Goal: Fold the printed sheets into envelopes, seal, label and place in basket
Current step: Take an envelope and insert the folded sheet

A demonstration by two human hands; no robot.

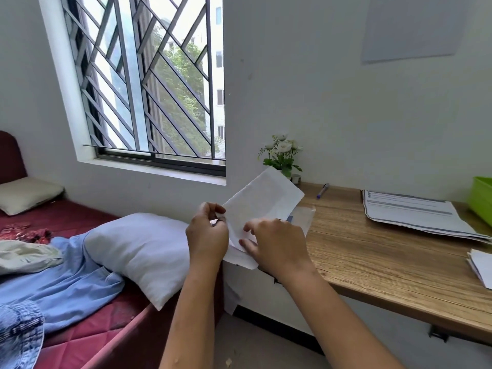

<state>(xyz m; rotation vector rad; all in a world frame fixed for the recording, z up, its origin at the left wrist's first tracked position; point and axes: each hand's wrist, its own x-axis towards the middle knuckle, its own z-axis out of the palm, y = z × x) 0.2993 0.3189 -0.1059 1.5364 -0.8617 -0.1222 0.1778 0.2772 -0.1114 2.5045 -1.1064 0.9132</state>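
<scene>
Sheet (263,198) in air off desk (372,257) left edge, long axis slanting up-right. Left hand (207,235) pinches its left edge; right hand (277,249) pinches lower end.

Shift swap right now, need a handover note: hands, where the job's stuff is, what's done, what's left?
Left hand: pinches the left edge of the folded white sheet, held in the air over the left end of the desk.
Right hand: holds the same sheet lower down.
On the desk: stack of printed sheets lying flat, purple pen near the wall, green basket at the right edge, contents hidden.
Done: this sheet is partly folded.
Left: finish the fold, seal, label, put it in the basket, then work through the stack.
</scene>
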